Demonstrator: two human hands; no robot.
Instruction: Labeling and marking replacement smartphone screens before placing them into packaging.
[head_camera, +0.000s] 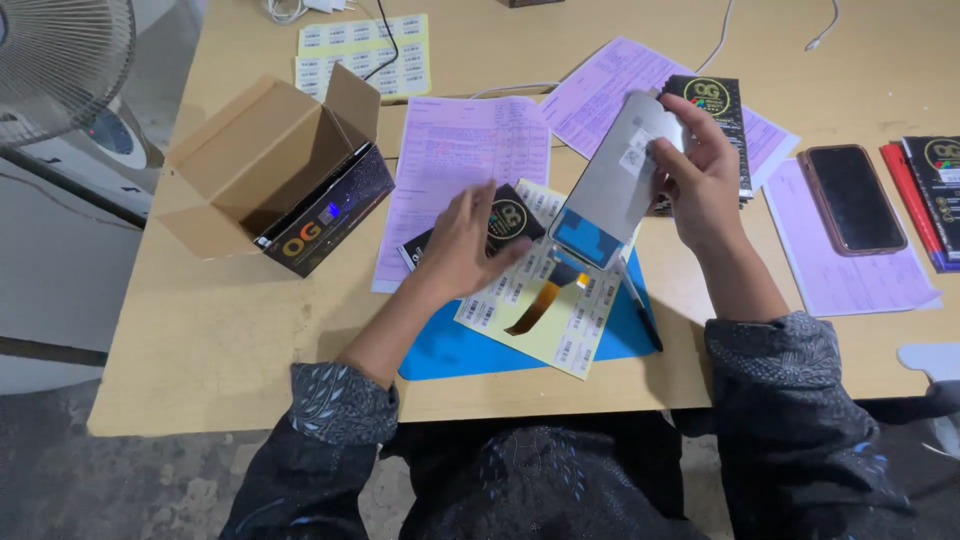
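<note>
My right hand (700, 175) holds a flat grey phone display panel (612, 185) tilted up above the table, its orange flex cable (540, 300) hanging down from the lower edge. My left hand (462, 245) reaches forward with fingers spread over a small black packet (505, 222) lying on the table, touching it. Under both lie a yellow sheet of barcode stickers (565, 335) and a blue mat (450, 350).
An open cardboard box (275, 160) lies on its side at the left. Pink printed forms (460, 150) cover the table middle. A black packet stack (725, 110), a phone (852, 198), more packets (935, 195), a pen (640, 315), another sticker sheet (360, 50) and a fan (55, 60) surround them.
</note>
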